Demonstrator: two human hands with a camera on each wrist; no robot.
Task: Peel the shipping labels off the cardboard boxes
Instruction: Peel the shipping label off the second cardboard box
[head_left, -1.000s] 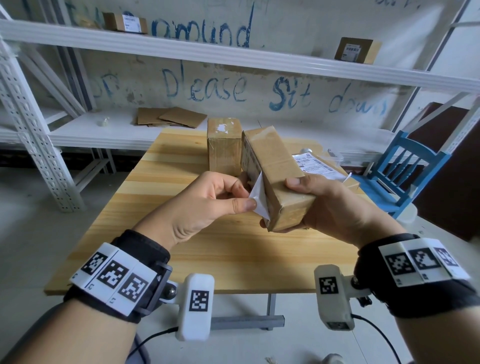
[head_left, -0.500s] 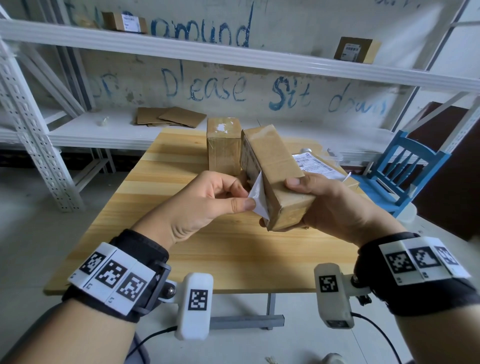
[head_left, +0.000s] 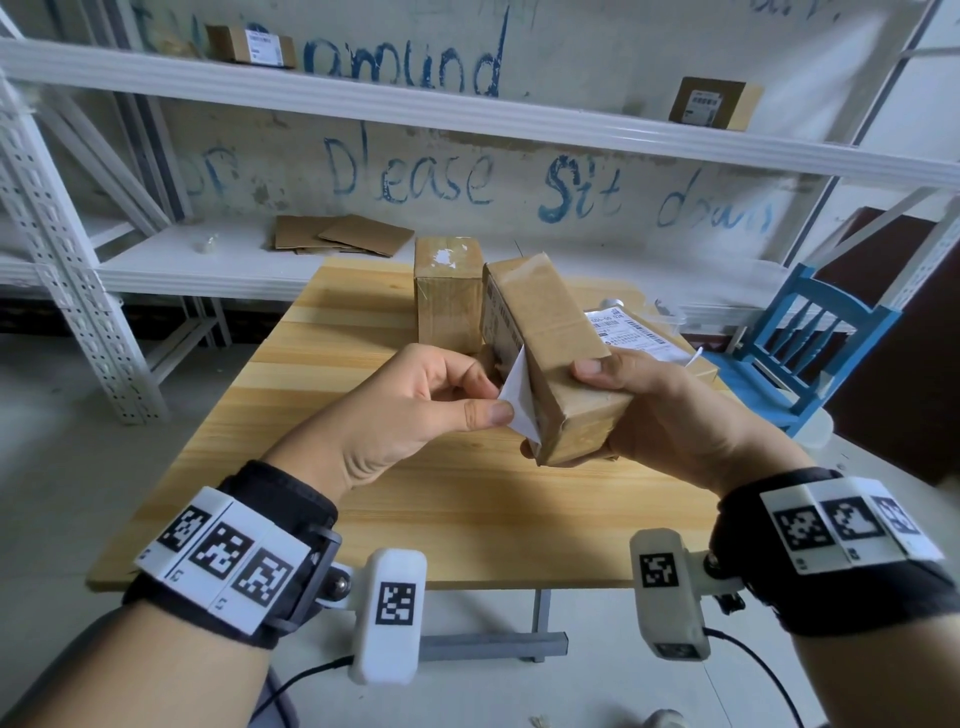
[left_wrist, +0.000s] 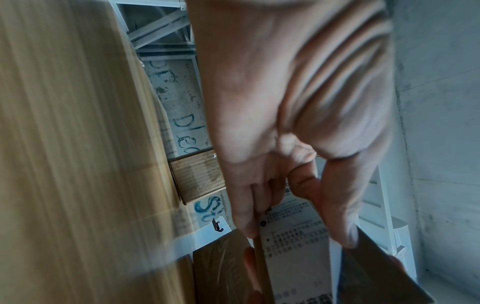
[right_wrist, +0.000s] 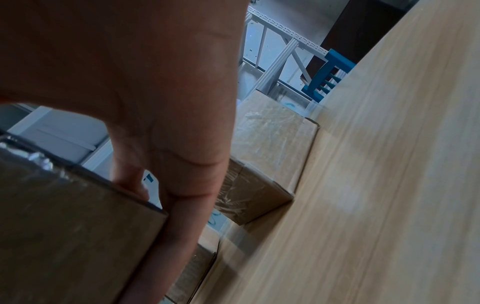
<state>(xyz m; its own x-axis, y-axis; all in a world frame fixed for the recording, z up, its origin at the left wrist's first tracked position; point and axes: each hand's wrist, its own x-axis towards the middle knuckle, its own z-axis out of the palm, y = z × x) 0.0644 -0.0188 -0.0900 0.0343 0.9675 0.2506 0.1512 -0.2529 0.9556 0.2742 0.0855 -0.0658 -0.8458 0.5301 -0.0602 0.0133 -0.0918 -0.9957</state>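
My right hand (head_left: 660, 410) grips a long taped cardboard box (head_left: 550, 338) above the wooden table (head_left: 467, 519), thumb on top and fingers underneath (right_wrist: 187, 205). A white shipping label (head_left: 517, 395) on the box's left side is partly lifted at its near corner. My left hand (head_left: 415, 410) pinches that loose corner between thumb and fingers. The left wrist view shows the label's printed face (left_wrist: 293, 236) between the thumb (left_wrist: 335, 216) and the fingers. A second box (head_left: 449, 296) stands upright behind. A third box with a label (head_left: 631, 332) on top lies at the right.
White metal shelving (head_left: 467, 109) runs behind the table, with two labelled boxes (head_left: 252, 44) (head_left: 714, 104) on the upper shelf and flat cardboard (head_left: 337, 236) on the lower one. A blue chair (head_left: 810, 338) stands right of the table.
None of note: both hands and the box stay almost where they were, with the label corner still pinched.
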